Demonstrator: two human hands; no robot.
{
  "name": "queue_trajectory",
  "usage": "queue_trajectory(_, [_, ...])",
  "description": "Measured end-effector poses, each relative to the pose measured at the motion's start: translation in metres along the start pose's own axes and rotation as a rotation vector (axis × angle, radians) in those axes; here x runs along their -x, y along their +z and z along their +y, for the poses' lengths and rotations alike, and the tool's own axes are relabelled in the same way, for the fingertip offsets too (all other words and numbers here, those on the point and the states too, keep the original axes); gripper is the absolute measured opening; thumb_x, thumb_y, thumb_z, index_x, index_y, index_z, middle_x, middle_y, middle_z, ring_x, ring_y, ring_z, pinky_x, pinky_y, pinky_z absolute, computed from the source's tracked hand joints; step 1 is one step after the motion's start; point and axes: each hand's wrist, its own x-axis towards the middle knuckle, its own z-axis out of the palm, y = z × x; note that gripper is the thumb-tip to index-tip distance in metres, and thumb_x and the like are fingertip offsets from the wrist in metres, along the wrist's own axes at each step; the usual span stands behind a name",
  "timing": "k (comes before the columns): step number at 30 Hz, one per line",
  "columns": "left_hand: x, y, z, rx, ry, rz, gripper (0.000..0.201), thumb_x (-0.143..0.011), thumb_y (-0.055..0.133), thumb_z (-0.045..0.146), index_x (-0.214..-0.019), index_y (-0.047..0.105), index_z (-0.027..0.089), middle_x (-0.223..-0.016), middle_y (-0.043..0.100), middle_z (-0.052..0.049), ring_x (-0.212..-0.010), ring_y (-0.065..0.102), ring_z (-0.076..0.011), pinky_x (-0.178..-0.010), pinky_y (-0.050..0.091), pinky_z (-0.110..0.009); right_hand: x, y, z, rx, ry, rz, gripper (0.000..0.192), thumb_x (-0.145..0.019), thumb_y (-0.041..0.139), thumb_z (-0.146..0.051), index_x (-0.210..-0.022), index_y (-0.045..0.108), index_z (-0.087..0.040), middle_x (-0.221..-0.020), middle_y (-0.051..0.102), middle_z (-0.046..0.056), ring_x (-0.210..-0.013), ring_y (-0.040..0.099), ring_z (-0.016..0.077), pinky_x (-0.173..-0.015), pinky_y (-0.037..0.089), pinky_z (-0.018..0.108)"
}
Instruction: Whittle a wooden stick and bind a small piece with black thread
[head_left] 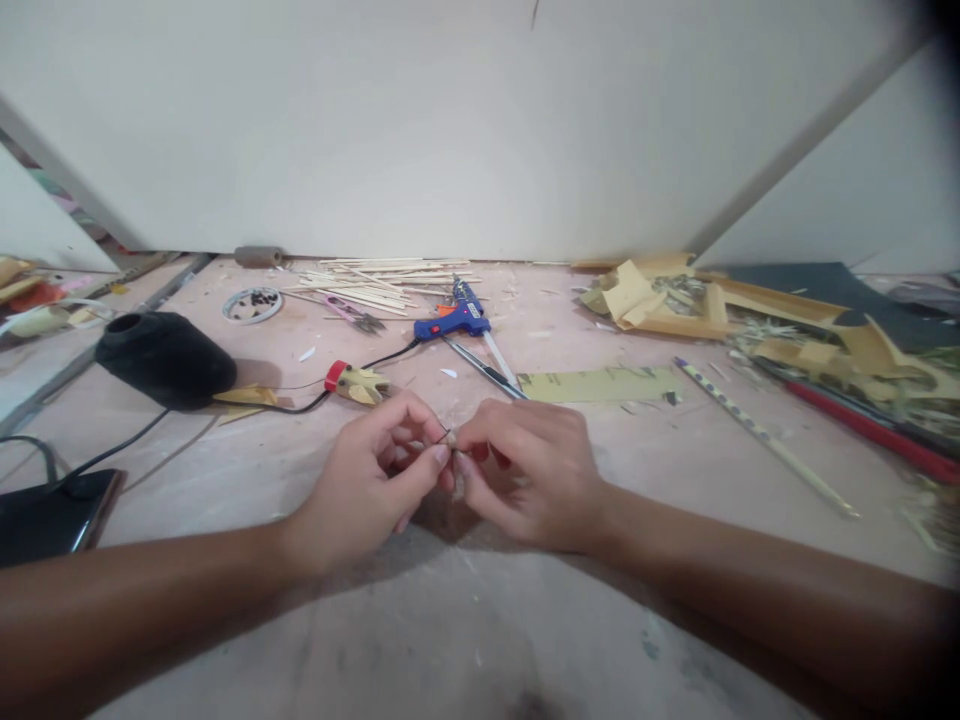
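On pale worktop, low and centre: two hands meeting fingertip to fingertip. Left hand and right hand both pinched shut on one tiny piece, equally near, long axis too small to tell. Behind: one blue glue gun, one stick pile, one pencil.

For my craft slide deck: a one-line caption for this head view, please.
Left hand and right hand pinch a tiny piece together, near a blue glue gun.
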Motion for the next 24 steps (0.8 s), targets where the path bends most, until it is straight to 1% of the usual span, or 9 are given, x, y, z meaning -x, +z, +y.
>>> queue_trajectory(5, [0.0016,-0.0002,-0.0005,-0.097,0.087,0.029,0.011,-0.090,0.061,0.012,-0.086,0.054,0.019,-0.065,0.066,0.007,-0.036,0.045,-0.0002,-0.036,0.032,-0.010,0.0000,-0.0014,-0.0014,0.003,0.004,-0.005,0.005,-0.081,0.063,-0.014,-0.080,0.060,-0.017,-0.063,0.055,-0.005,-0.053,0.045,0.0085,-0.054,0.035,0.024])
queue_trajectory(8, [0.0014,0.0000,-0.0017,-0.119,0.112,0.040,0.012,-0.088,0.062,0.010,-0.086,0.055,0.020,-0.064,0.064,0.009,-0.035,0.045,-0.0002,-0.036,0.032,-0.011,-0.0004,-0.0018,-0.0023,0.015,-0.003,0.007,0.007,-0.081,0.064,-0.014,-0.079,0.059,-0.017,-0.062,0.054,-0.005,-0.053,0.044,0.0083,-0.054,0.034,0.024])
queue_trajectory(13, [0.0022,0.0004,-0.0032,-0.128,0.117,0.073,0.012,-0.088,0.063,0.011,-0.086,0.055,0.021,-0.051,0.052,0.013,-0.033,0.044,-0.0018,-0.036,0.031,-0.012,-0.0003,-0.0017,-0.0018,0.009,-0.020,0.018,0.010,-0.079,0.066,-0.012,-0.079,0.058,-0.018,-0.062,0.056,-0.006,-0.053,0.044,0.0083,-0.054,0.034,0.024])
queue_trajectory(15, [0.0032,0.0002,-0.0037,-0.124,0.119,0.079,0.012,-0.088,0.063,0.011,-0.086,0.055,0.021,-0.048,0.049,0.013,-0.032,0.043,-0.0023,-0.036,0.030,-0.013,0.0002,-0.0018,-0.0014,0.000,-0.028,0.016,0.010,-0.080,0.066,-0.012,-0.079,0.058,-0.018,-0.063,0.058,-0.005,-0.053,0.045,0.0082,-0.054,0.035,0.024])
queue_trajectory(24, [0.0037,-0.0014,-0.0042,-0.120,0.090,0.084,0.013,-0.090,0.063,0.015,-0.084,0.054,0.021,-0.048,0.048,0.012,-0.033,0.043,-0.0034,-0.037,0.031,-0.014,0.0006,-0.0037,-0.0016,-0.024,-0.043,0.012,0.009,-0.087,0.068,-0.016,-0.084,0.059,-0.019,-0.063,0.058,-0.005,-0.052,0.046,0.0084,-0.054,0.034,0.025])
